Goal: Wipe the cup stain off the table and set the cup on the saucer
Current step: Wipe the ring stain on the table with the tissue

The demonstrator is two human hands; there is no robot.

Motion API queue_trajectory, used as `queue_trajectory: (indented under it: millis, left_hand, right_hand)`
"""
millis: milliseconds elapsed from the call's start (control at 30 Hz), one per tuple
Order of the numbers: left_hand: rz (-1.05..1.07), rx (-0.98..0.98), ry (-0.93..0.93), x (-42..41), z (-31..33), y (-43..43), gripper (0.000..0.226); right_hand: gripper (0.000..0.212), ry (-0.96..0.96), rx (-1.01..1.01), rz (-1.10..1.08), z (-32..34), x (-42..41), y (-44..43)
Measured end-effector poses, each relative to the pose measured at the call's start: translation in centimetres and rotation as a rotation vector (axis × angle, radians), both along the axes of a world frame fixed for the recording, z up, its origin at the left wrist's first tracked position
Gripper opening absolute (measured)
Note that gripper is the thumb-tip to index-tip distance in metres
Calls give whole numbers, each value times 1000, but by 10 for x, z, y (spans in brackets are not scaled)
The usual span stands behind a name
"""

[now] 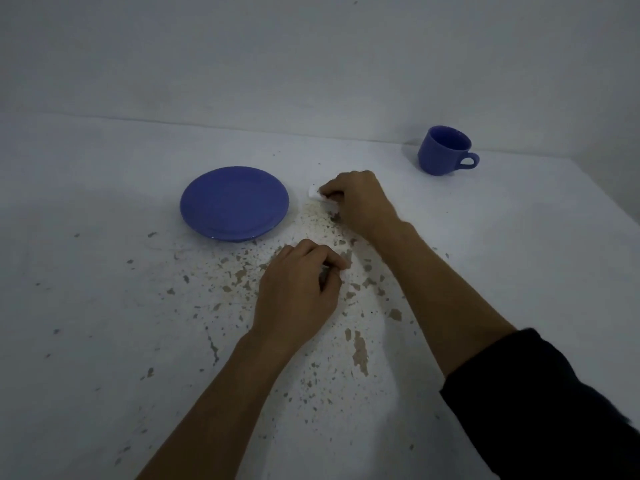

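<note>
Nearest to us, a dark sleeve [554,410] covers the right arm at the lower right, pushed up so the forearm is bare. The white table [86,375] is rough here, speckled with brownish chips and flecks that run in a band from the near middle up toward the centre.

Now the left hand [298,292], in the middle of the scene, knuckles up and fingers curled under, resting on the flecked patch. There's a small white scrap [344,271] peeking out at its fingertips, so it looks clenched on a bit of tissue, though the light is dim and I can't say for certain what that scrap is.

A little farther and to the right, the right hand [360,202] is pressed low to the table, fingers pinched around a crumpled white tissue [317,194] that shows at its left edge. The tissue sits on the table just right of the saucer, at the far end of the speckled band.

The blue saucer [234,202] lies flat left of centre, nothing on it, near the right hand but not touching it.

Farthest back on the right, the blue cup [445,150] stands upright on the table with its handle pointing right, well apart from the saucer and from both hands, close to where the table meets the pale wall [311,57].
</note>
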State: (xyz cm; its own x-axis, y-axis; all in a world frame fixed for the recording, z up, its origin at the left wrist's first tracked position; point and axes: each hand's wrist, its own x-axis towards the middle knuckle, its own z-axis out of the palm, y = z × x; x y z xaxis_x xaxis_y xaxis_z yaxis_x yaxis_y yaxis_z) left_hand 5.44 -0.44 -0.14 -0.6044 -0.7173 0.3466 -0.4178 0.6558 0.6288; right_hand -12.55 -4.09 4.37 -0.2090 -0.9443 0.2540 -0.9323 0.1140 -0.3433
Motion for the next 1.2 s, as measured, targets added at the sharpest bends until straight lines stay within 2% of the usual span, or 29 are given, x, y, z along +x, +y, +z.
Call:
queue_trajectory:
  millis: [133,233,300,400,467,533,633,700,800,867,967,1067,1167,1200]
  left_hand:
    - [5,-3,0,-1,-2,-1,11]
    - [-1,-6,5,0,-1,0,11]
    - [-5,6,2,1,0,0,10]
    - [-4,7,-8,1,2,0,9]
    - [2,8,-8,1,2,0,10]
    - [-1,5,-14,1,2,0,11]
    - [0,-6,-23,1,0,-1,11]
    - [-2,-8,-26,1,1,0,11]
    - [-1,-7,-25,1,2,0,10]
    - [-4,-11,-20,2,2,0,10]
    - [1,-22,-23,1,1,0,10]
    - [8,-38,-43,1,1,-1,12]
    - [0,-53,-43,2,1,0,10]
    - [-6,-53,-36,2,0,0,10]
  right_hand:
    - [26,-33,2,134,-7,13,22]
    - [25,-11,116,195,3,8,37]
    - [24,-46,168,145,10,0,41]
    - [22,-143,18,-48,13,-10,32]
    - [24,-91,3,-82,6,-4,25]
    - [26,-16,17,-24,-5,8,28]
    - [27,-6,-3,80,-7,14,46]
    - [26,4,52,123,0,11,52]
    - [24,-113,4,-72,10,1,52]
    - [23,-126,-43,-222,10,-4,54]
    - [25,-51,18,-324,1,8,53]
    - [17,35,161,-335,-11,39,44]
    - [20,-30,288,-298,-4,48,40]
    - [28,-48,308,-256,0,44,41]
